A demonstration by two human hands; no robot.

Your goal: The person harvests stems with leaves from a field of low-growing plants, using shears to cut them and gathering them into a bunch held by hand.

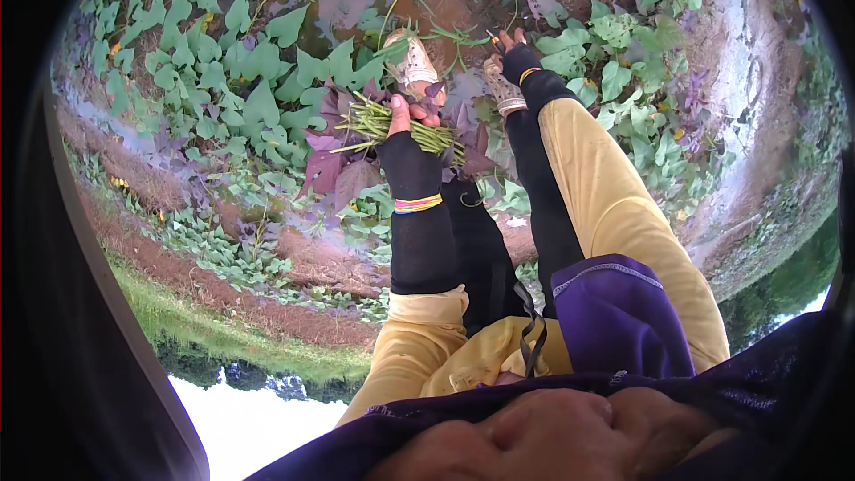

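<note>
My left hand (410, 116), in a black fingerless sleeve with colored bands at the wrist, is closed round a bundle of cut green stems (363, 125). Purple leaves (356, 180) hang about the bundle, and the stem ends point left. Farther out and to the right, my right hand (517, 55), also in black with an orange band, reaches down among the vines. Its fingers are bent near a small pale and orange thing (493, 36), too small to name. Thin green vine stems (459, 36) lie just left of those fingers.
My muddy, pale shoes stand on wet brown soil, the left shoe (415, 62) beyond the bundle and the right shoe (503, 89) beside my right hand. Dense green vine leaves (258, 93) spread at left, more leaves (614, 53) at right. A pale, wet furrow (744, 116) curves along the right.
</note>
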